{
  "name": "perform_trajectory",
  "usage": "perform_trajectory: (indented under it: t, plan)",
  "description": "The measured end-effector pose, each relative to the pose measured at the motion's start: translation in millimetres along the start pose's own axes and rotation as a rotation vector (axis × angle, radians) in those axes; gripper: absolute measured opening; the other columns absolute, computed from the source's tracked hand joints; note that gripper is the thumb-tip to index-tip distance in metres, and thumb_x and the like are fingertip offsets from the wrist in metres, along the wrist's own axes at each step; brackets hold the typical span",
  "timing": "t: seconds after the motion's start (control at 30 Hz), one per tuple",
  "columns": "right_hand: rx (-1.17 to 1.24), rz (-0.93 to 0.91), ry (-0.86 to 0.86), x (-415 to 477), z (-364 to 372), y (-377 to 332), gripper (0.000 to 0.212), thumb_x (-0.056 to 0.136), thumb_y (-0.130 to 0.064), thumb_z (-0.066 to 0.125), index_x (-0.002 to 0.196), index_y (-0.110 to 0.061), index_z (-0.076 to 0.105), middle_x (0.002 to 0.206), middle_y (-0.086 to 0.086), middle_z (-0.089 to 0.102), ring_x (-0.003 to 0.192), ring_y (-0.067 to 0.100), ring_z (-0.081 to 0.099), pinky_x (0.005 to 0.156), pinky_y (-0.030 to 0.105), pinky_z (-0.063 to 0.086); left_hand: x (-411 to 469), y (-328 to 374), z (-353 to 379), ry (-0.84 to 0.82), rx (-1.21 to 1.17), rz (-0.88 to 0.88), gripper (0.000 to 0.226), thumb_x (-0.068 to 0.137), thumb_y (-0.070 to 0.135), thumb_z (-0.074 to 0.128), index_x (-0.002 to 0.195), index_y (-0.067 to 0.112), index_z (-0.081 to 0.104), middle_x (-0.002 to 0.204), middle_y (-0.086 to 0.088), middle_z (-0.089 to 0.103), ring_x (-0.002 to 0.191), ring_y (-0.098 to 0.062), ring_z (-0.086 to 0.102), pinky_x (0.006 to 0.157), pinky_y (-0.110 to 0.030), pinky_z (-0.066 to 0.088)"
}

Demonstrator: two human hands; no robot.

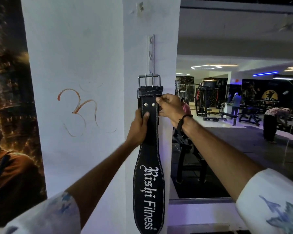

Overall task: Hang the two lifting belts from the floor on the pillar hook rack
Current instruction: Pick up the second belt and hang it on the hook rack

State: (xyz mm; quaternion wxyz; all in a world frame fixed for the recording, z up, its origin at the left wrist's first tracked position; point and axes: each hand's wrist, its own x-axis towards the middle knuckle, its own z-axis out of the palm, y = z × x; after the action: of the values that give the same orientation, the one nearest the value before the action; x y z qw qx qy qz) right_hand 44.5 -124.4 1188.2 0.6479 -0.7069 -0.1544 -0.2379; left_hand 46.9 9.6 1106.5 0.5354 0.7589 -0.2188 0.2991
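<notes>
A black leather lifting belt (149,186) with white "Rishi Fitness" lettering hangs down flat against the white pillar (166,48). Its steel buckle (149,81) is at the top, over the lower end of the vertical metal hook rack (151,53). My left hand (139,128) grips the strap from the left just below the two rivets, thumb on its face. My right hand (169,106) pinches the belt's right edge near the rivets. Whether the buckle sits on a hook I cannot tell. No other belt is in view.
A large dark poster (10,115) covers the wall at left, beside a red symbol drawn on the white wall. To the right, a mirror shows the gym: benches (227,115), machines and people. A black bench frame (189,159) stands close behind the pillar's right edge.
</notes>
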Motion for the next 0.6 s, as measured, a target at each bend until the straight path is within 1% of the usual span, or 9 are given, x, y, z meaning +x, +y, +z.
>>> perform_trajectory:
  t: [0.07, 0.13, 0.2, 0.3, 0.37, 0.43, 0.53, 0.57, 0.6]
  plan:
    - [-0.001, 0.001, 0.051, 4, -4, 3, 0.013, 0.094, -0.020, 0.064, 0.081, -0.020, 0.065, 0.088, 0.006, 0.069, 0.100, 0.033, 0.069, 0.088, 0.055, 0.058, -46, -33, 7, -0.155, 0.042, -0.047, 0.031, 0.104, 0.042, 0.038, 0.125, 0.020, 0.042, 0.102, -0.002, 0.070, 0.082, -0.014, 0.069, 0.074, -0.039, 0.059]
    - [-0.014, 0.005, 0.072, 7, -9, 5, 0.016, 0.094, -0.020, 0.064, 0.079, -0.024, 0.064, 0.083, 0.000, 0.067, 0.096, 0.027, 0.068, 0.092, 0.055, 0.057, -81, -54, 9, -0.273, 0.047, -0.090, 0.025, 0.102, 0.047, 0.041, 0.121, 0.031, 0.042, 0.099, -0.005, 0.071, 0.082, -0.016, 0.072, 0.074, -0.043, 0.061]
    - [-0.022, 0.008, 0.079, 9, -11, 4, 0.015, 0.096, -0.020, 0.062, 0.081, -0.022, 0.064, 0.084, -0.003, 0.066, 0.093, 0.021, 0.064, 0.093, 0.053, 0.056, -77, -55, 4, -0.217, 0.018, -0.095, 0.030, 0.099, 0.049, 0.044, 0.127, 0.042, 0.034, 0.103, -0.007, 0.070, 0.087, -0.020, 0.073, 0.079, -0.042, 0.061]
    - [-0.006, 0.011, 0.072, 11, -4, 6, 0.008, 0.097, -0.021, 0.060, 0.091, -0.016, 0.064, 0.086, -0.002, 0.064, 0.093, 0.020, 0.062, 0.091, 0.055, 0.057, -23, -18, -6, 0.005, -0.026, -0.053, 0.062, 0.099, 0.049, 0.047, 0.149, 0.040, 0.012, 0.109, 0.002, 0.063, 0.099, -0.027, 0.068, 0.089, -0.050, 0.056]
    - [-0.011, 0.001, 0.068, 11, 3, 11, 0.009, 0.096, -0.023, 0.060, 0.093, -0.016, 0.064, 0.090, 0.001, 0.068, 0.094, 0.024, 0.065, 0.091, 0.054, 0.057, 16, 13, -13, 0.065, -0.054, 0.033, 0.066, 0.101, 0.040, 0.048, 0.153, 0.036, 0.007, 0.111, 0.006, 0.060, 0.104, -0.026, 0.066, 0.093, -0.046, 0.054]
    - [-0.012, 0.001, 0.056, 11, 8, 16, 0.010, 0.095, -0.026, 0.062, 0.095, -0.017, 0.065, 0.097, 0.006, 0.073, 0.098, 0.027, 0.069, 0.091, 0.053, 0.057, 42, 36, -18, 0.071, -0.033, 0.123, 0.065, 0.103, 0.021, 0.047, 0.154, 0.028, 0.009, 0.107, 0.009, 0.059, 0.101, -0.022, 0.066, 0.094, -0.038, 0.053]
    - [-0.005, 0.010, 0.042, 14, 8, 24, 0.011, 0.092, -0.029, 0.064, 0.094, -0.019, 0.066, 0.100, 0.009, 0.075, 0.097, 0.030, 0.071, 0.088, 0.055, 0.058, 61, 41, -24, 0.021, -0.046, 0.161, 0.069, 0.099, 0.004, 0.046, 0.154, 0.021, 0.010, 0.105, 0.006, 0.061, 0.088, -0.016, 0.065, 0.087, -0.037, 0.055]
    - [0.013, 0.010, 0.044, 15, 7, 24, 0.013, 0.091, -0.028, 0.065, 0.100, -0.018, 0.065, 0.101, 0.008, 0.075, 0.096, 0.029, 0.072, 0.087, 0.055, 0.058, 64, 40, -26, 0.003, -0.044, 0.165, 0.070, 0.098, 0.002, 0.047, 0.154, 0.021, 0.010, 0.105, 0.004, 0.061, 0.084, -0.013, 0.065, 0.082, -0.035, 0.056]
    - [0.041, 0.013, 0.050, 17, 5, 23, 0.023, 0.090, -0.026, 0.066, 0.111, -0.018, 0.060, 0.103, 0.008, 0.074, 0.096, 0.028, 0.072, 0.087, 0.054, 0.059, 66, 39, -26, -0.004, -0.040, 0.170, 0.071, 0.098, 0.000, 0.048, 0.153, 0.021, 0.010, 0.104, 0.004, 0.062, 0.081, -0.011, 0.065, 0.077, -0.030, 0.056]
